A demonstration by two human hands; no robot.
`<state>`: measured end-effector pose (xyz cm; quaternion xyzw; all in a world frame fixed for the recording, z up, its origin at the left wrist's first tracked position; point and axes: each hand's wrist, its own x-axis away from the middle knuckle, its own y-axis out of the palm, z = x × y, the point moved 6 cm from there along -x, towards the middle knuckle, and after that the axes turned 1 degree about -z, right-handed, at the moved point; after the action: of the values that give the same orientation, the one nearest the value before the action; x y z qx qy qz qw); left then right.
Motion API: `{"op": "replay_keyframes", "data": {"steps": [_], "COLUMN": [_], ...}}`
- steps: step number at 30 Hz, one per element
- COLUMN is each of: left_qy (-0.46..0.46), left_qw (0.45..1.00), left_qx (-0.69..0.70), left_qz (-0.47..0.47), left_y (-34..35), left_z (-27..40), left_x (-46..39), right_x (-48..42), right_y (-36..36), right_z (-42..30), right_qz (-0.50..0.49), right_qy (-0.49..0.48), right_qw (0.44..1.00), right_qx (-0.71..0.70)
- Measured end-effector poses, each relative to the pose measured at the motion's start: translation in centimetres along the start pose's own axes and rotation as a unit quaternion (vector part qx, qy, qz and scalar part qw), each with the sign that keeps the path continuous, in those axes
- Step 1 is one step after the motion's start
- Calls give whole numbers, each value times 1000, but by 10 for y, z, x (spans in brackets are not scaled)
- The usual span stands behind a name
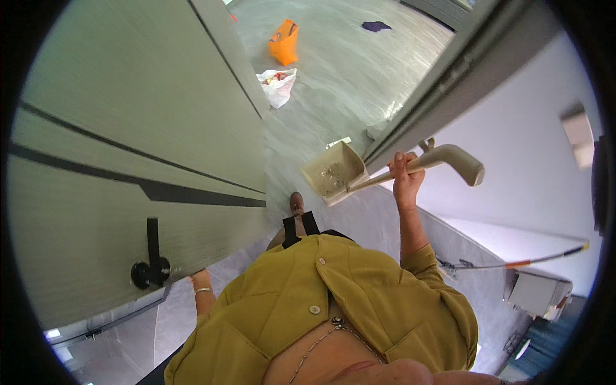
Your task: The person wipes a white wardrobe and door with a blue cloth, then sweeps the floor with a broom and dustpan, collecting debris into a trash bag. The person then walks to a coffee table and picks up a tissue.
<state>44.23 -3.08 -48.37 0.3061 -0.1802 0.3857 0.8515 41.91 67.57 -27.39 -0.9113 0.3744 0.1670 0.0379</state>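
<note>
My right hand (407,178) is closed around the long handle of a beige dustpan (315,175). The pan hangs tilted in front of me, with grey dust and small bits of debris (335,174) inside. Beyond my fist the handle ends in a thick curved grip (457,160). My left hand (200,278), low on the left with a bracelet at the wrist, is at the edge of a grey-green door (207,159). Its fingers are mostly hidden there. A black lever handle (153,255) is fitted on the door near that hand.
Through the doorway, an orange bag (285,44), a white plastic bag (279,89) and a dark cloth (376,26) lie on the grey floor. A door frame (433,91) runs close to the dustpan. On the right, a long pole (539,261) leans near a white box-like object (539,293).
</note>
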Motion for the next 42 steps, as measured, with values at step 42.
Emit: {"op": "replay_keyframes", "data": {"steps": [42], "left_qy": [-209], "left_qw": [912], "left_qx": [133], "left_qz": [327], "left_y": [506], "left_z": [-375], "left_x": [49], "right_x": [-569], "right_y": [647], "right_z": [176], "right_qz": [-748], "right_qy": [-377], "right_qw": [545], "right_qx": [-35]}}
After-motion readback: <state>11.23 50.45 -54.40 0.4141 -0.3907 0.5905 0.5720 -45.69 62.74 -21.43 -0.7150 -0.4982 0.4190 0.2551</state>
